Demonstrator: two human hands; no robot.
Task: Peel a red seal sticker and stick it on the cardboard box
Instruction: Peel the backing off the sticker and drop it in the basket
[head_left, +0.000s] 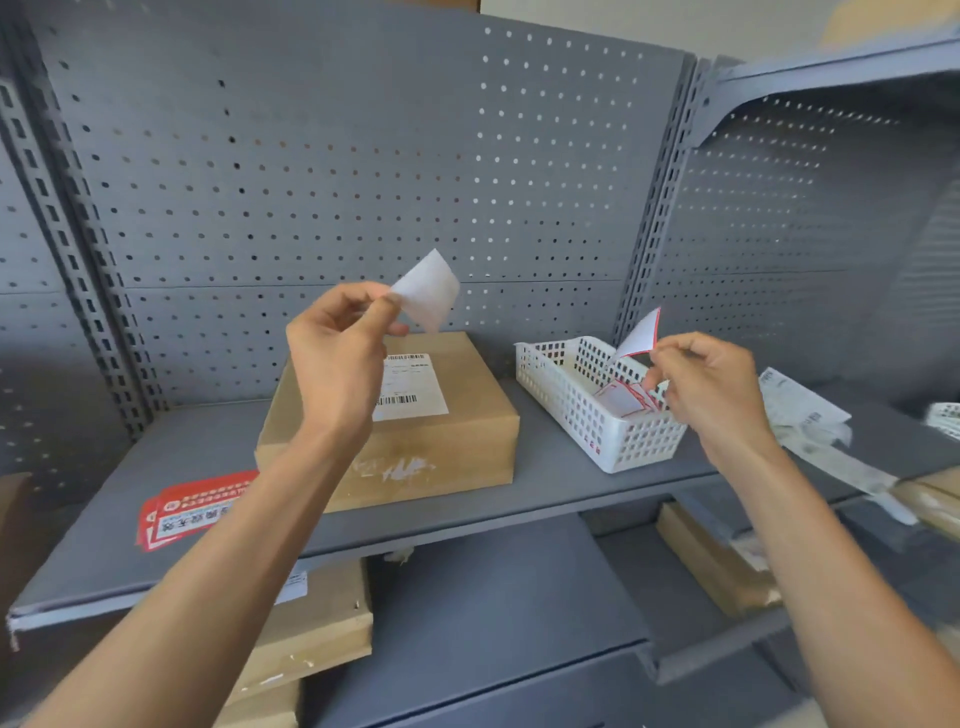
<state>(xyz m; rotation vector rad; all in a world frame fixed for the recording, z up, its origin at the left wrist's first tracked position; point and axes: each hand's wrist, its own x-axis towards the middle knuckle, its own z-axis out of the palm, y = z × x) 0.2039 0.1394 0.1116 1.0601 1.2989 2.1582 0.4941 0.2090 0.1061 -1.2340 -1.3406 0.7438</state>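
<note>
A brown cardboard box (447, 441) with a white shipping label (413, 387) lies on the grey shelf (561, 483). Above its left part, my left hand (340, 353) pinches a white paper piece (428, 291) between thumb and fingers; it looks like a backing sheet. To the right, my right hand (714, 387) holds a red-edged seal sticker (641, 335) by its lower corner, white side toward me, over the white basket (587, 415). More red-edged stickers (626, 400) lie inside the basket.
A stack of red seal stickers (192, 512) lies at the shelf's front left. Crumpled white paper strips (810, 421) sit to the right of the basket. Perforated grey panels close the back. More cardboard boxes (322, 623) rest on the lower shelf.
</note>
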